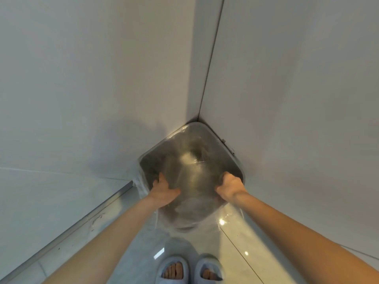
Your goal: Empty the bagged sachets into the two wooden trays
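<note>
A large clear plastic bag [192, 214] is spread over the mouth of a grey square bin [225, 144] in the corner of the room. My left hand [164, 191] grips the bag's left side, fingers reaching forward and thumb spread. At the bag's right edge, my right hand [230, 186] is clenched in a fist on the plastic. The bin's inside looks dark and blurred through the plastic. No sachets and no wooden trays are in view.
Two white walls meet right behind the bin. A metal floor rail [86, 218] runs diagonally at the left. My feet in light blue slippers [174, 269] stand on glossy pale tiles just in front of the bin.
</note>
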The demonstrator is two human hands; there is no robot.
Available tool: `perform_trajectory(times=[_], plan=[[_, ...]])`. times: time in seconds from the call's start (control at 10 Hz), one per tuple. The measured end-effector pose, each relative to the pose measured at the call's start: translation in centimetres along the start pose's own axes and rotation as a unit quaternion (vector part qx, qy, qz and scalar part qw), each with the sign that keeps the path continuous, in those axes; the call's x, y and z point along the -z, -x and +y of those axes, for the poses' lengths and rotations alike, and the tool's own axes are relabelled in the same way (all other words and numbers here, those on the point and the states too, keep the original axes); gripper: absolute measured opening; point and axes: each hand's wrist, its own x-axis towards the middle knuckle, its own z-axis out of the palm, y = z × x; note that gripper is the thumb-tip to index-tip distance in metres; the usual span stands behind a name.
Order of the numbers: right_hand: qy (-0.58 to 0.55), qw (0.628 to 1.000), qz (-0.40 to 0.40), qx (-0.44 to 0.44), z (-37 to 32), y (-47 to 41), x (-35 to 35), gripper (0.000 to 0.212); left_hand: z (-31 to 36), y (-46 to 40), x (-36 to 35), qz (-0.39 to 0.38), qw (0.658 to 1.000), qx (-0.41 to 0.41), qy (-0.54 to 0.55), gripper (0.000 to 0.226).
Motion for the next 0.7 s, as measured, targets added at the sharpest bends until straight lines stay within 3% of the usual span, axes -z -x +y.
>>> perform_trajectory(times=[0.3, 0.6, 0.7], plan=[[0.075, 0.996, -0.005, 0.05, -0.4, 2.4, 0.9, 0.06, 0.9, 1.2, 0.0, -0.02, 0.99, -0.064, -0.127, 0.067], [0.15, 0.983, 0.029, 0.102, -1.0, 13.4, 5.0, 0.063, 4.4, 12.4, 2.7, 0.04, 0.921, -0.137, -0.362, 0.062], [0.143, 0.983, 0.035, 0.113, -1.1, 16.6, 6.3, 0.062, 5.3, 15.5, 3.8, 0.054, 0.92, -0.161, -0.352, 0.061]])
